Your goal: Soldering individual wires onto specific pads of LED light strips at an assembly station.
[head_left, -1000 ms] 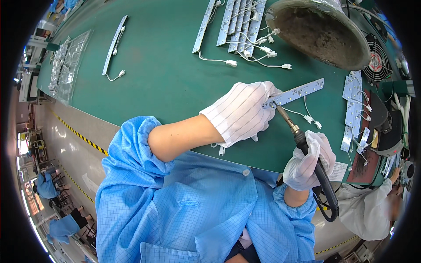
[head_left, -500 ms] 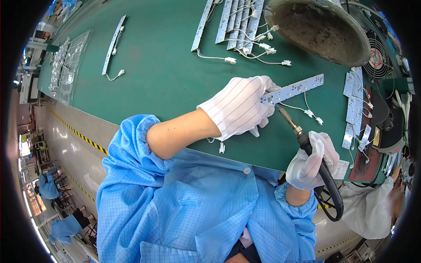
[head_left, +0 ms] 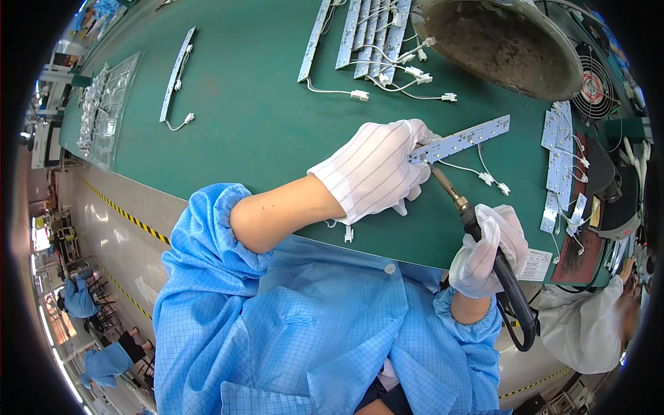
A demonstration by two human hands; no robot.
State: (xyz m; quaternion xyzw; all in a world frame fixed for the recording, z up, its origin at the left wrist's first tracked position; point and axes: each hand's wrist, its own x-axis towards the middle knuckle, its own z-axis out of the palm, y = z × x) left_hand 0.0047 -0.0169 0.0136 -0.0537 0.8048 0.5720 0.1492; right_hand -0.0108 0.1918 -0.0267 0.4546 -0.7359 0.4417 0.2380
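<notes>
In a white striped glove, my left hand [head_left: 380,169] grips the near end of a narrow LED strip board [head_left: 465,141] above the green table. White wires with small white connectors [head_left: 486,178] hang below the board. My right hand [head_left: 490,250], also gloved, is wrapped round the black handle of a soldering iron [head_left: 454,196]. The iron's tip points up and left, close to the board's end by my left fingers; whether it touches cannot be made out. Another white connector [head_left: 348,234] shows beneath my left wrist.
Several LED boards [head_left: 373,41] with wires lie at the back, beside a large metal fume hood [head_left: 501,48]. A lone board [head_left: 178,75] and a clear plastic tray [head_left: 117,111] are at left. More boards [head_left: 557,166] and a fan [head_left: 595,88] stand at right.
My right hand and the soldering iron have shifted slightly left, bringing the tip nearer the board's held end. My left hand still holds the board in almost the same place.
</notes>
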